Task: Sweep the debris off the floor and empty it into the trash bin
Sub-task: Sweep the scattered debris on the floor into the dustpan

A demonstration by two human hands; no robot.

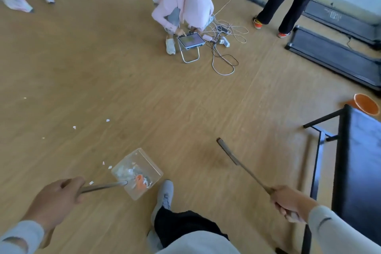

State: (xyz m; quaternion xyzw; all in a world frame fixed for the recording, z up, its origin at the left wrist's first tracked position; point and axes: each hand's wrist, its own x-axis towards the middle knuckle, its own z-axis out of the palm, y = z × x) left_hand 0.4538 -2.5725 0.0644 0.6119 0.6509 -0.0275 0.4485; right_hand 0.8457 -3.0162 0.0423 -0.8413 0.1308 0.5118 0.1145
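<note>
Mid-sweep: left hand (54, 196) fingers clamped on the metal handle of the clear plastic dustpan (137, 173), partly loaded. Right hand (288, 202) fingers gripped the thin wooden-handled broom (237, 161). White paper scraps (107, 120) lay beyond the left fingers, needing sweeping next; orange round trash bin (367, 106) sat well beyond the right fingers.

Wood-look floor (144, 99) under me. On it: white paper scraps (107, 120) to my left, my grey shoe (165, 194), folding stool (190, 55) with tablet, tangled cables (224, 62), treadmills (334, 60) at right.
</note>
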